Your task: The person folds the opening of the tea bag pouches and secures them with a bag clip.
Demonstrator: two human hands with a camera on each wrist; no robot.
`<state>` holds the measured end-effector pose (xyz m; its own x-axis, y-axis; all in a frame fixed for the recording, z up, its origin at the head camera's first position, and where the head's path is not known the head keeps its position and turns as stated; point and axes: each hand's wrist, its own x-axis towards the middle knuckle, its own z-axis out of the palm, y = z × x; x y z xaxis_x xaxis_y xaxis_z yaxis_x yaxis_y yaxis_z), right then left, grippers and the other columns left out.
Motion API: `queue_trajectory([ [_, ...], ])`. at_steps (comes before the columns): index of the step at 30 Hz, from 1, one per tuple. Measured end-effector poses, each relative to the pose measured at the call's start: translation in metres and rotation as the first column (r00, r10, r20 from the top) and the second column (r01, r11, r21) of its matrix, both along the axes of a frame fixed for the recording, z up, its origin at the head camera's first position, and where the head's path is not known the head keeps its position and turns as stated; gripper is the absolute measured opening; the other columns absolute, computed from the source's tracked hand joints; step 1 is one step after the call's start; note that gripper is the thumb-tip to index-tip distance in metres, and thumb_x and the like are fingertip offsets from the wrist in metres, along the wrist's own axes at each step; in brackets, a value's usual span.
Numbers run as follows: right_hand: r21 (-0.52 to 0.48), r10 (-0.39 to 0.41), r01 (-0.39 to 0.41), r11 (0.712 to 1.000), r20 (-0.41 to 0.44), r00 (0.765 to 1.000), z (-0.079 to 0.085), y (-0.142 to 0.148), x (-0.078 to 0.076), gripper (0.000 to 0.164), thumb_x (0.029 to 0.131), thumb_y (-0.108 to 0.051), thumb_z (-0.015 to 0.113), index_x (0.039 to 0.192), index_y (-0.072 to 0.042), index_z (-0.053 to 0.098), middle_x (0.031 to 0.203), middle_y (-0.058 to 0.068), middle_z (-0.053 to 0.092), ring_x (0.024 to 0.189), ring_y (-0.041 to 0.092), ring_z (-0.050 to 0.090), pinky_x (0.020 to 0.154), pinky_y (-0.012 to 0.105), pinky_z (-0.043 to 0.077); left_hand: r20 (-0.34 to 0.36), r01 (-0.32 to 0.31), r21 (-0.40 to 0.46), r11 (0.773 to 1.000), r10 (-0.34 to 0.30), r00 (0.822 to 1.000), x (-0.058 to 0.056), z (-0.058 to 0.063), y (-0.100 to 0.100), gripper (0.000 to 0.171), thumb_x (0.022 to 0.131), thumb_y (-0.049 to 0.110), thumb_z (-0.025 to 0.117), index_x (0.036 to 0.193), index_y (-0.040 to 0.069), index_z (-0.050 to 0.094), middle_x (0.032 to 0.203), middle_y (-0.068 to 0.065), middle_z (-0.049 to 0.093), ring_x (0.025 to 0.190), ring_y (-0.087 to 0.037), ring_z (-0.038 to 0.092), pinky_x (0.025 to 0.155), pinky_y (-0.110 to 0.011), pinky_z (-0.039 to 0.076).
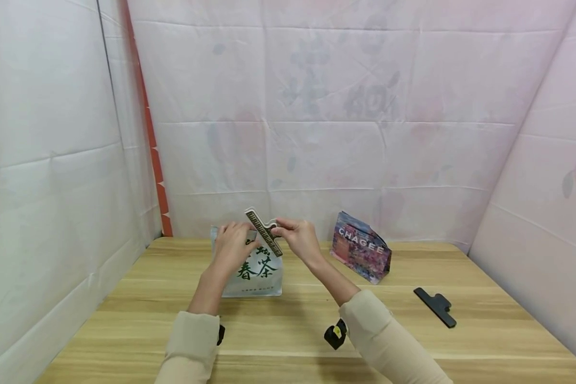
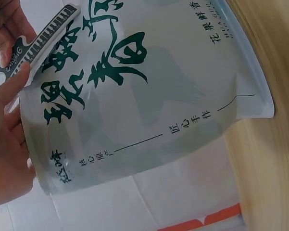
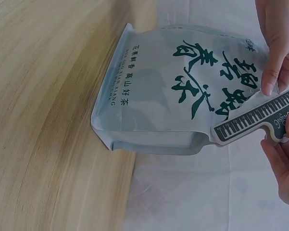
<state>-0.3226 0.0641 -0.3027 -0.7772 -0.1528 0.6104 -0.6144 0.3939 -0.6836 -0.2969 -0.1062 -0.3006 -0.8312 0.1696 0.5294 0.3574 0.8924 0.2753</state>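
Note:
A pale green-white tea bag [image 1: 254, 285] with dark green Chinese characters stands upright on the wooden table. My left hand [image 1: 231, 248] grips its top edge, thumb on the printed front and the other fingers behind, as the left wrist view shows. With thumb and fingers, my right hand [image 1: 300, 240] pinches the handle of a bag clip [image 1: 263, 232] printed with piano keys. The clip [image 3: 255, 115] slants across the right end of the bag's top edge, close to the left thumb. Whether its jaws enclose the bag's edge, I cannot tell.
A colourful CHAGEE bag [image 1: 360, 248] stands to the right of the hands, near the back of the table. Nearer and further right lies a black clip [image 1: 436, 306]. White sheeting [image 1: 317, 133] hangs behind the table and on both sides.

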Motion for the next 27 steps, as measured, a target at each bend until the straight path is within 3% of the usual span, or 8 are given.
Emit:
queue_trajectory([
  [4, 0.002, -0.006, 0.006, 1.0, -0.001, 1.0, 0.0, 0.0, 0.0, 0.029, 0.079, -0.013, 0.072, 0.103, 0.002, 0.068, 0.095, 0.012, 0.067, 0.089, 0.019, 0.064, 0.073, 0.03, 0.051, -0.062, -0.052, -0.005, 0.999, 0.052, 0.997, 0.001, -0.002, -0.012, 0.039, 0.076, 0.03, 0.075, 0.105, 0.007, 0.063, 0.105, -0.009, 0.061, 0.105, -0.03, 0.047, 0.101, -0.044, 0.02],
  [7, 0.003, -0.013, 0.013, 1.0, 0.003, 1.0, 0.0, -0.001, -0.001, 0.029, 0.079, -0.013, 0.072, 0.103, 0.003, 0.068, 0.095, 0.013, 0.066, 0.091, 0.02, 0.064, 0.075, 0.03, 0.05, -0.065, -0.09, 0.092, 0.992, 0.096, 0.993, 0.001, -0.004, -0.025, 0.04, 0.074, 0.025, 0.077, 0.105, 0.004, 0.061, 0.106, -0.014, 0.058, 0.105, -0.032, 0.044, 0.098, -0.045, 0.025],
  [11, 0.01, -0.021, 0.021, 1.0, -0.001, 1.0, 0.0, -0.001, -0.002, 0.028, 0.079, -0.013, 0.072, 0.102, 0.002, 0.068, 0.094, 0.012, 0.067, 0.09, 0.02, 0.064, 0.075, 0.031, 0.05, 0.011, -0.057, 0.3, 0.952, 0.056, 0.998, 0.001, -0.006, -0.038, 0.042, 0.075, 0.014, 0.076, 0.108, -0.003, 0.056, 0.112, -0.021, 0.051, 0.107, -0.036, 0.044, 0.091, -0.047, 0.035],
  [14, 0.035, -0.035, 0.036, 0.999, -0.025, 0.999, 0.002, -0.002, -0.002, 0.027, 0.078, -0.013, 0.072, 0.101, 0.002, 0.069, 0.092, 0.011, 0.067, 0.088, 0.02, 0.065, 0.073, 0.03, 0.051, 0.047, -0.024, 0.382, 0.924, 0.007, 0.999, 0.001, -0.006, -0.04, 0.041, 0.077, 0.01, 0.074, 0.109, -0.005, 0.053, 0.113, -0.023, 0.049, 0.106, -0.038, 0.047, 0.088, -0.049, 0.037],
  [21, 0.115, -0.036, 0.047, 0.992, -0.099, 0.994, 0.007, -0.008, 0.0, 0.024, 0.077, -0.01, 0.073, 0.097, 0.002, 0.071, 0.091, 0.013, 0.068, 0.082, 0.02, 0.066, 0.067, 0.026, 0.051, 0.059, -0.024, 0.423, 0.906, -0.001, 0.998, 0.001, -0.007, -0.04, 0.037, 0.079, 0.007, 0.072, 0.109, -0.003, 0.052, 0.112, -0.021, 0.048, 0.102, -0.038, 0.049, 0.084, -0.049, 0.039],
  [27, 0.252, -0.025, 0.071, 0.965, -0.182, 0.983, 0.009, -0.015, 0.003, 0.025, 0.076, -0.013, 0.074, 0.095, 0.002, 0.071, 0.087, 0.011, 0.068, 0.075, 0.018, 0.067, 0.062, 0.024, 0.051, 0.095, -0.045, 0.431, 0.901, 0.004, 0.995, 0.003, -0.008, -0.037, 0.036, 0.08, 0.008, 0.07, 0.11, 0.0, 0.05, 0.113, -0.019, 0.046, 0.099, -0.038, 0.051, 0.081, -0.048, 0.041],
])
